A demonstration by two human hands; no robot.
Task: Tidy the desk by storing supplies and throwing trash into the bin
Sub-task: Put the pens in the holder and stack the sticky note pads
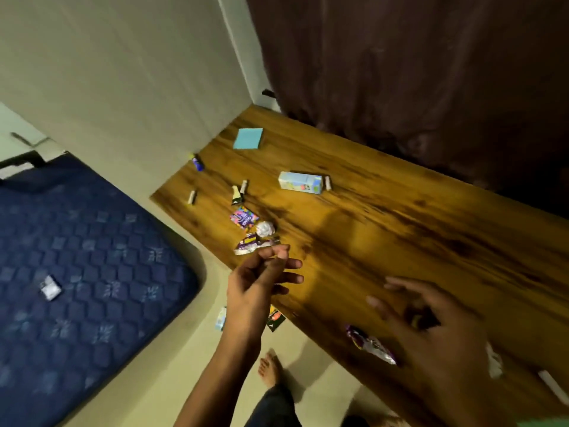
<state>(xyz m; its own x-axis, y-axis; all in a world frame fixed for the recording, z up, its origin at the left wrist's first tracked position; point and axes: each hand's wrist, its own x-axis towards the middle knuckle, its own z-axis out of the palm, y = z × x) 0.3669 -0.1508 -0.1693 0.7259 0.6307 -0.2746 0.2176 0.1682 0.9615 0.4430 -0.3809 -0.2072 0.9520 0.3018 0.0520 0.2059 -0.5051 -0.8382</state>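
The wooden desk (385, 217) carries scattered items. Near its left end lie a blue sticky-note pad (248, 138), a glue stick (198, 161) and a pale carton (300, 182), with several small white sticks, one (192, 197) near the edge. Closer to me are a colourful candy packet (244, 217), a crumpled paper ball (265, 228) and a purple wrapper (251, 244). My left hand (261, 282) hovers just below that wrapper with fingers loosely extended, holding nothing I can make out. My right hand (431, 328), blurred with fingers spread, hangs over the desk beside a purple-silver wrapper (369, 343).
A blue mattress (92, 257) with a small grey packet (50, 288) fills the left. On the floor by the desk edge lie an orange-black wrapper (275, 318) and a pale blue item (221, 318). My bare foot (271, 365) stands below. A dark curtain (431, 72) hangs behind the desk.
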